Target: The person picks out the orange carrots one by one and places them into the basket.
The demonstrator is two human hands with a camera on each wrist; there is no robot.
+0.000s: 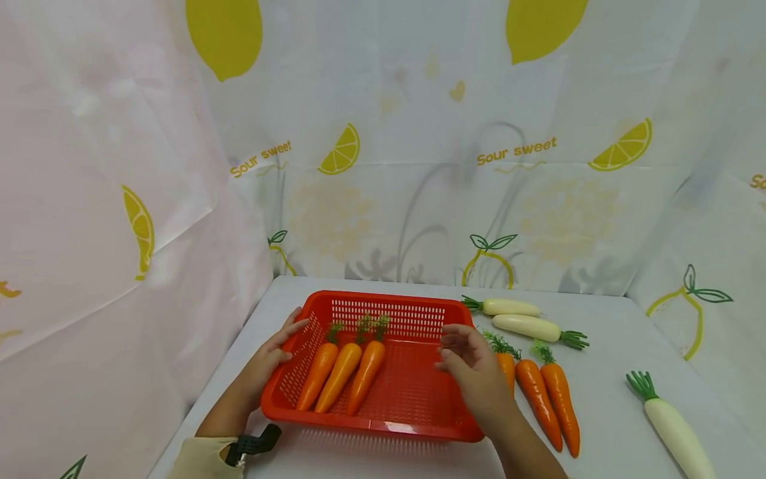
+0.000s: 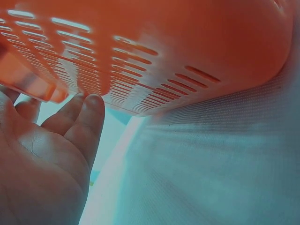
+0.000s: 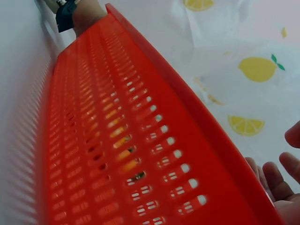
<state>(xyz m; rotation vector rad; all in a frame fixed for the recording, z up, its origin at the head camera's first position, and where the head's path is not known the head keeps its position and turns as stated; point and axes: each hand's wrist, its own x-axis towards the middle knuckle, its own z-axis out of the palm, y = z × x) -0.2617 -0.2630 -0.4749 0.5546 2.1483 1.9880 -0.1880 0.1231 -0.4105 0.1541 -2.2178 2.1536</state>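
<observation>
A red perforated basket (image 1: pixel 413 389) stands on the white table with three orange carrots (image 1: pixel 344 376) side by side in its left part. My left hand (image 1: pixel 263 366) is at the basket's left rim. In the left wrist view its fingers (image 2: pixel 89 115) look nearly straight and reach up to the slotted outer wall. Above the right rim, my right hand (image 1: pixel 475 372) is held with loosely bent fingers and nothing visible between them. The right wrist view shows its fingers (image 3: pixel 274 180) just past the rim; whether they touch it, I cannot tell.
Three more carrots (image 1: pixel 538 399) lie right of the basket, one partly hidden by my right hand. Two white radishes (image 1: pixel 526 326) lie behind them, and another white radish (image 1: pixel 679 432) is at the far right. A lemon-print curtain (image 1: pixel 407 199) encloses the table.
</observation>
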